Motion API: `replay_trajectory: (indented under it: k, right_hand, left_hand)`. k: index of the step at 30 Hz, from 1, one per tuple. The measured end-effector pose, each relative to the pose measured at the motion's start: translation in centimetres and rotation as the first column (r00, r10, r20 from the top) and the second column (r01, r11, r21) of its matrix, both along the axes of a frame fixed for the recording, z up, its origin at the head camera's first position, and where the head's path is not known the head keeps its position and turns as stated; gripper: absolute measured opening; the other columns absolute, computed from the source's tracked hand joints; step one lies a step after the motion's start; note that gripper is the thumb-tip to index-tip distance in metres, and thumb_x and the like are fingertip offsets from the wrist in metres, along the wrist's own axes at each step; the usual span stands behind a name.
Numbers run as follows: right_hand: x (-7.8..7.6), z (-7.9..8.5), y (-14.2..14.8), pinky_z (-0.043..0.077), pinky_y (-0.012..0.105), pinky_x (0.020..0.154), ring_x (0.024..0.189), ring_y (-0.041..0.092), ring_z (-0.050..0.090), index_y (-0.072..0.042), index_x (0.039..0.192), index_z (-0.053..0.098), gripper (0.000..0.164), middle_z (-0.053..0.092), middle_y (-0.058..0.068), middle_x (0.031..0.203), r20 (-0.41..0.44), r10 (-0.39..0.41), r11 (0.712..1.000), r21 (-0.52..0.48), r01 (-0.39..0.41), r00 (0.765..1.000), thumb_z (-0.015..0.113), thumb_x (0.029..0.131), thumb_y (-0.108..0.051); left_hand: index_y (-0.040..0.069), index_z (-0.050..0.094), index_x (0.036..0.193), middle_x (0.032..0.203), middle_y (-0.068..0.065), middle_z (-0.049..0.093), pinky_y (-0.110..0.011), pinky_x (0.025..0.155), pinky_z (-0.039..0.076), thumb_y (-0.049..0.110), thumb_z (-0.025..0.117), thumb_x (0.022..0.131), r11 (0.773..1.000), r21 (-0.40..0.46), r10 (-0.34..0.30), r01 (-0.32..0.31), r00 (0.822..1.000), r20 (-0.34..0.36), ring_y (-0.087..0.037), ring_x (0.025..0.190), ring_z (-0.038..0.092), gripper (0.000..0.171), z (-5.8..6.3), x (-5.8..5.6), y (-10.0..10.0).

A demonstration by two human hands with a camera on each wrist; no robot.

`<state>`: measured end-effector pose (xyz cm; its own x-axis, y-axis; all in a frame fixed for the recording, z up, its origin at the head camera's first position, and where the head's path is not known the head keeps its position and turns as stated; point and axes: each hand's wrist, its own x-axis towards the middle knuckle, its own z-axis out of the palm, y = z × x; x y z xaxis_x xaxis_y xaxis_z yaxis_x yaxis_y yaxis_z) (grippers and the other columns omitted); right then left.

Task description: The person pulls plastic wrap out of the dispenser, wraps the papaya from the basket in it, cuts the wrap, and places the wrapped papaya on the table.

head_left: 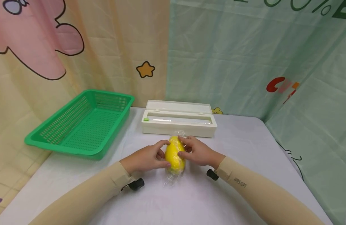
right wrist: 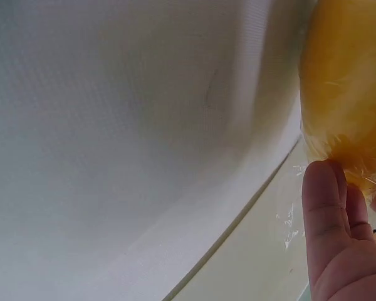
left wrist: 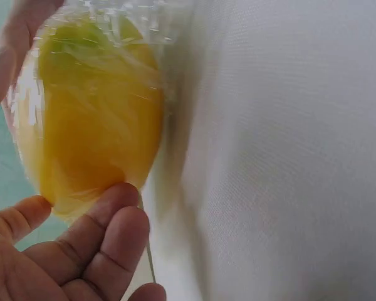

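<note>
A yellow oval fruit (head_left: 175,153), which looks like a mango with a greenish end, lies wrapped in clear cling film on the white table. Crumpled film (head_left: 173,178) sticks out at its near end, and more bunches at the far end. My left hand (head_left: 148,156) holds it from the left, with index finger and thumb touching the film. From the right, my right hand (head_left: 199,150) grips it with the thumb on top and fingers near the far end. In the right wrist view, fingertips (right wrist: 323,179) meet the wrapped fruit (right wrist: 348,81).
Just behind the fruit stands a white cling film dispenser (head_left: 178,128), its lid (head_left: 178,107) raised and a green slider (head_left: 146,119) at the left. A green plastic basket (head_left: 105,142) sits at the back left. Printed curtains (head_left: 218,56) hang behind the table.
</note>
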<state>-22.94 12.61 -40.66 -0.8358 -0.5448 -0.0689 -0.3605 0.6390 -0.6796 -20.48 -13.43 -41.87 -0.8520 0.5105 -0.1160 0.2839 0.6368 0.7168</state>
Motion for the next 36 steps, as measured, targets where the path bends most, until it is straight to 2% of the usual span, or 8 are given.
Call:
replay_trajectory:
  k: [5, 11, 23, 26, 29, 31, 33, 36]
  right_hand:
    - [-0.1, -0.2, -0.1, 0.06, 0.029, 0.092, 0.109, 0.017, 0.063, -0.011, 0.163, 0.04, 0.072, 0.053, 0.009, 0.131, -0.007, 0.017, 1.0, 0.021, -0.017, 1.0, 0.069, 0.102, -0.037]
    - [0.2, 0.0, -0.5, 0.059, 0.032, 0.094, 0.11, 0.018, 0.062, -0.012, 0.163, 0.038, 0.073, 0.052, 0.009, 0.134, -0.018, 0.035, 0.999, 0.037, -0.034, 0.999, 0.068, 0.103, -0.038]
    - [0.1, 0.0, -0.3, 0.056, 0.045, 0.107, 0.127, 0.026, 0.063, -0.011, 0.165, 0.034, 0.07, 0.055, 0.012, 0.152, -0.018, 0.025, 0.999, 0.047, -0.024, 1.0, 0.063, 0.106, -0.035]
    - [0.5, 0.0, 0.3, 0.055, 0.048, 0.108, 0.127, 0.028, 0.064, -0.009, 0.16, 0.042, 0.06, 0.055, 0.011, 0.154, -0.093, 0.037, 0.998, 0.059, -0.031, 0.995, 0.062, 0.107, -0.028]
    - [1.4, 0.2, 1.0, 0.056, 0.046, 0.106, 0.124, 0.026, 0.065, -0.009, 0.144, 0.055, 0.044, 0.061, 0.008, 0.144, -0.234, 0.097, 0.993, 0.086, -0.079, 0.967, 0.069, 0.103, -0.019]
    - [2.1, 0.5, 1.5, 0.056, 0.043, 0.104, 0.121, 0.024, 0.064, -0.009, 0.129, 0.06, 0.036, 0.063, 0.004, 0.135, -0.325, 0.159, 0.985, 0.121, -0.126, 0.932, 0.076, 0.097, -0.016]
    - [2.8, 0.6, 1.8, 0.056, 0.04, 0.103, 0.119, 0.021, 0.062, -0.01, 0.118, 0.063, 0.035, 0.063, 0.002, 0.129, -0.37, 0.225, 0.971, 0.157, -0.178, 0.901, 0.084, 0.091, -0.019]
    - [3.7, 0.6, 1.9, 0.057, 0.036, 0.101, 0.119, 0.018, 0.06, -0.012, 0.11, 0.065, 0.038, 0.06, 0.0, 0.129, -0.383, 0.292, 0.95, 0.222, -0.22, 0.876, 0.09, 0.085, -0.028]
  left_hand:
    - [0.024, 0.041, 0.155, 0.117, 0.0, 0.072, -0.041, 0.092, 0.057, 0.052, 0.083, 0.087, 0.997, -0.076, -0.001, -0.004, 0.997, -0.072, -0.014, 0.099, 0.068, 0.085, 0.2, 0.0, 0.2]
    - [0.029, 0.038, 0.161, 0.136, -0.008, 0.059, -0.038, 0.087, 0.058, 0.048, 0.087, 0.085, 0.991, -0.135, -0.035, 0.016, 0.99, -0.137, -0.02, 0.106, 0.065, 0.093, 0.7, -0.3, 0.3]
    - [0.037, 0.035, 0.162, 0.146, -0.006, 0.051, -0.037, 0.09, 0.056, 0.046, 0.085, 0.084, 0.995, -0.086, -0.049, 0.049, 0.999, 0.002, -0.02, 0.107, 0.062, 0.093, 0.2, -2.0, 0.0]
    - [0.038, 0.035, 0.162, 0.148, -0.005, 0.05, -0.037, 0.091, 0.055, 0.046, 0.085, 0.084, 0.996, -0.08, -0.049, 0.05, 0.999, 0.015, -0.02, 0.109, 0.063, 0.093, 0.2, -2.1, -0.2]
    - [0.038, 0.034, 0.163, 0.148, -0.005, 0.049, -0.038, 0.091, 0.055, 0.045, 0.085, 0.085, 0.996, -0.068, -0.054, 0.056, 0.998, 0.024, -0.021, 0.111, 0.063, 0.093, 0.3, -2.0, -0.3]
    - [0.038, 0.034, 0.163, 0.147, -0.006, 0.049, -0.037, 0.09, 0.055, 0.045, 0.084, 0.085, 0.996, -0.068, -0.055, 0.057, 0.998, 0.025, -0.021, 0.11, 0.063, 0.093, 0.4, -2.0, -0.4]
    - [0.04, 0.033, 0.164, 0.146, -0.005, 0.05, -0.036, 0.089, 0.055, 0.047, 0.084, 0.085, 0.996, -0.075, -0.053, 0.055, 0.998, 0.024, -0.021, 0.11, 0.062, 0.094, 0.4, -2.0, -0.4]
    - [0.042, 0.031, 0.164, 0.146, -0.005, 0.049, -0.035, 0.088, 0.055, 0.048, 0.083, 0.086, 0.995, -0.088, -0.048, 0.05, 0.999, 0.023, -0.02, 0.111, 0.063, 0.094, 0.5, -2.1, -0.5]
